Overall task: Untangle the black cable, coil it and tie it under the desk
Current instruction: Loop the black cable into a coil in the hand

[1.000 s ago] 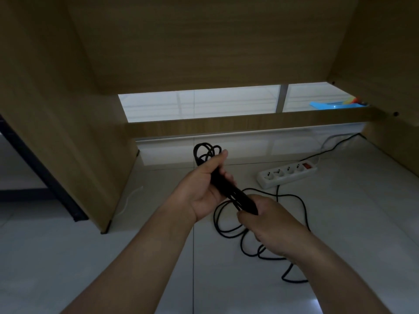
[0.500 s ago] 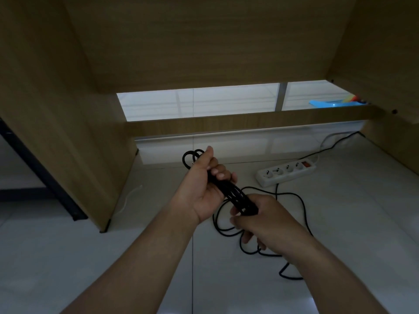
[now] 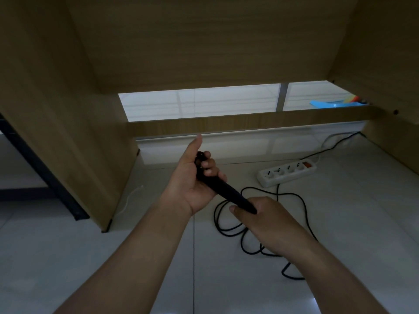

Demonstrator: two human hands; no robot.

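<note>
A folded bundle of black cable (image 3: 229, 191) runs slantwise between my two hands above the white floor. My left hand (image 3: 192, 180) grips its upper end, fingers curled round the strands and thumb pointing up. My right hand (image 3: 265, 219) holds the lower end. The loose remainder of the black cable (image 3: 292, 196) lies in loops on the tiles beneath my right hand and trails off toward the right rear. The wooden desk (image 3: 204, 41) arches over everything, its underside filling the top of the view.
A white power strip (image 3: 286, 172) with a red switch lies on the floor right of my hands. A low wooden crossbar (image 3: 249, 121) spans the back. Desk side panels stand at left (image 3: 56, 132) and right (image 3: 390, 109). A blue object (image 3: 326, 103) lies beyond the desk.
The loops that stuck out above my left hand have been drawn into my grip, and the bundle looks tighter and straighter. My left thumb now points up. Both hands stay roughly in place.
</note>
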